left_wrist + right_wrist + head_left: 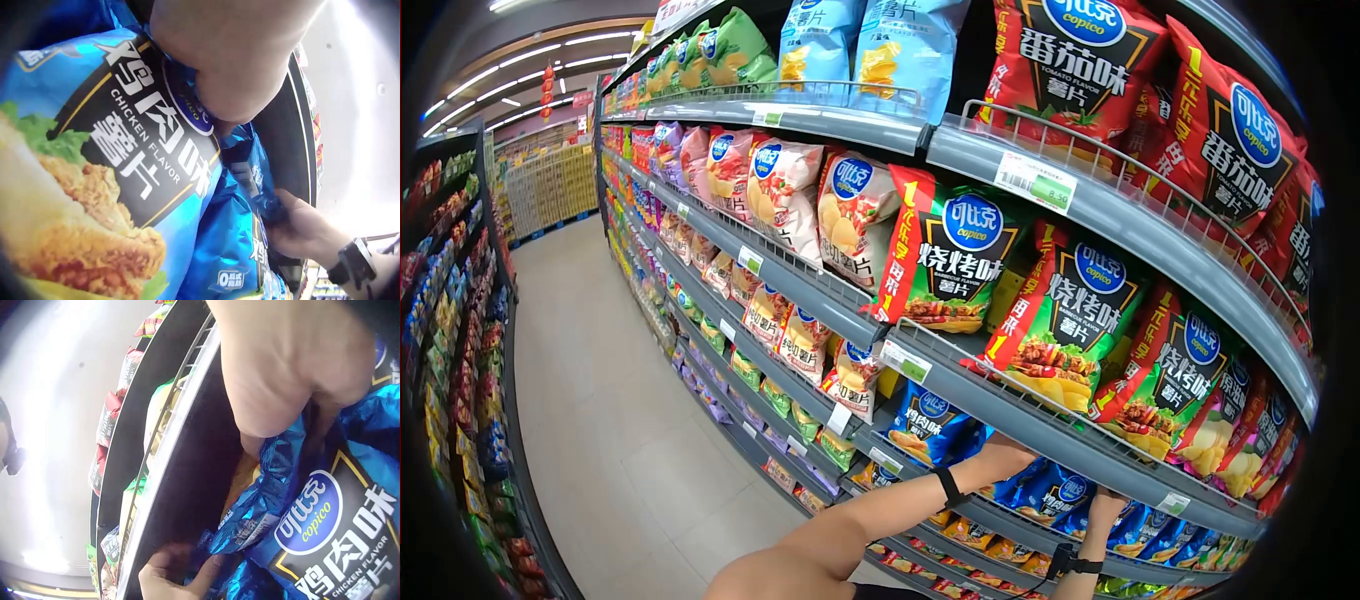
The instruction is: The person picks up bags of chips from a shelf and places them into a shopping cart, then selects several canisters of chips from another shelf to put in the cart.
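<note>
Blue bags of chicken-flavor potato chips stand in a row on a lower shelf. In the right wrist view my right hand [294, 369] pinches the crinkled top of one bag [312, 515] between thumb and fingers. At the other end of that top edge, my left hand [178, 572] has its thumb and a finger on the foil. A large blue chip bag [137, 162] fills the left wrist view below my left hand [231, 56], whose fingertips are partly hidden. In the head view the shelf above hides part of both hands.
Directly above is a wire-fronted shelf [1040, 425] with green barbecue chip bags [950, 255]; red tomato bags [1080, 60] sit higher. Pink-white bags [855, 215] stand to the left. A tiled aisle [590, 380] runs between this rack and another stocked rack [465, 330].
</note>
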Demonstrator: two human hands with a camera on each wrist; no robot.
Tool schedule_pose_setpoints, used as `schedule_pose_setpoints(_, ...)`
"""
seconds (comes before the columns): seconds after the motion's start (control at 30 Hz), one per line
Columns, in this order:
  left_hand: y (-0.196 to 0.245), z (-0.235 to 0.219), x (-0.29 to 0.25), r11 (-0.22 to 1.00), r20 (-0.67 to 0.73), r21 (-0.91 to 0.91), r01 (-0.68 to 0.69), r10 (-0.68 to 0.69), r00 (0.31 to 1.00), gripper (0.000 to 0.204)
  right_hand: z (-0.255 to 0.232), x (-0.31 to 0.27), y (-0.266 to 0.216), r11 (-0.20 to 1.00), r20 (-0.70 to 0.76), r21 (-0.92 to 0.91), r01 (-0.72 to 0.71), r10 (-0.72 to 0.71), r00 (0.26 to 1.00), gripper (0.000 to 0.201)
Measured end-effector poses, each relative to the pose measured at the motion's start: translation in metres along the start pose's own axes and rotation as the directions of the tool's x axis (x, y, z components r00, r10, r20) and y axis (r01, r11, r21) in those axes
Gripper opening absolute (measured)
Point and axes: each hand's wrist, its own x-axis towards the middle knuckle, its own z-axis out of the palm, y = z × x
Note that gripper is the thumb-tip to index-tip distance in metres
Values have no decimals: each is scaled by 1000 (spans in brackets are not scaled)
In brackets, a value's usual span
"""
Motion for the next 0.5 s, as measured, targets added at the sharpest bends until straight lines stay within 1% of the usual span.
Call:
schedule_pose_setpoints(0.07, 4, 1, 1, 998, -49, -58, 33, -36, 998, 19, 0, 2, 11, 999, -25, -28, 16, -17, 1000, 54)
schedule_pose_setpoints(0.1, 4, 3, 1, 995, -72, -87, 45, -52, 996, 19, 1, 3, 9, 998, -15, -55, 38, -39, 999, 52)
schedule_pose_setpoints(0.17, 5, 5, 0, 997, -81, -61, 40, -45, 996, 20, 3, 3, 5, 991, 2, -107, 80, -80, 997, 49)
schedule_pose_setpoints(0.2, 5, 3, 1, 998, -85, -49, 38, -42, 996, 20, 3, 2, 0, 976, 5, -181, 124, -125, 992, 46)
schedule_pose_setpoints(0.27, 4, 0, 2, 994, -32, -84, 72, -75, 997, 21, 1, 1, -13, 921, 21, -329, 208, -213, 977, 40)
schedule_pose_setpoints(0.4, 3, 13, -7, 985, 35, -113, 128, -125, 992, 22, -13, 11, 20, 966, -24, -224, 130, -138, 990, 44)
schedule_pose_setpoints(0.47, 5, 5, -8, 993, 59, -49, 106, -103, 993, 24, -21, 13, 38, 987, -66, -148, 69, -79, 995, 45)
schedule_pose_setpoints(0.5, 8, 1, -9, 995, 72, -18, 96, -94, 993, 26, -21, 12, 37, 977, -103, -188, 101, -122, 987, 45)
